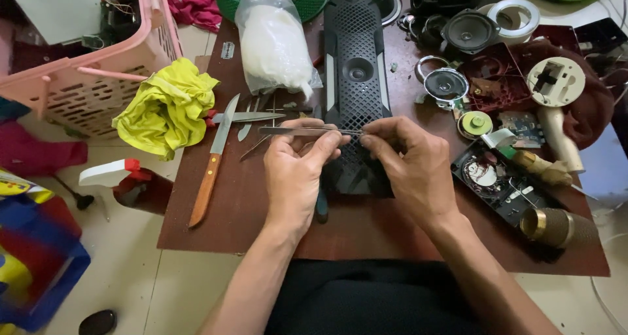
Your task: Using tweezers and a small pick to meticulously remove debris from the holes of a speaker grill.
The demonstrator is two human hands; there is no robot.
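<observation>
While both hands work at the middle of the brown board (pixel 392 243), the scene reads from left to right as follows.

Basket: a pink slotted basket (pixel 78 80) stands at the far left, off the board.
Spray bottle: a white and red spray bottle (pixel 111 173) lies on the floor below the basket.
Cloth: a crumpled yellow cloth (pixel 167 106) sits at the board's left edge.
Knife: a wooden-handled knife (pixel 212 162) lies just right of the cloth, blade pointing away from the person.
Bag: a clear plastic bag (pixel 275 41) of white material rests at the far side of the board.
Left hand: the left hand (pixel 297 171) is closed, thumb and fingers pinched on the metal tweezers (pixel 307 131), which lie level with the tip pointing right.
Speaker grille: the long black perforated speaker grille (pixel 356 67) lies lengthwise away from the person, its near end beneath both hands.
Right hand: the right hand (pixel 409 165) is curled, its thumb and forefinger pinched together at the tweezers' tip; what they pinch is too small to tell.
Loose speakers: round speaker drivers (pixel 446 85) lie right of the grille.
Circuit tray: an open black housing (pixel 500 184) with parts inside sits beside the right wrist.
Microphone: a brass-coloured mesh microphone head (pixel 556 227) lies at the right edge.
</observation>
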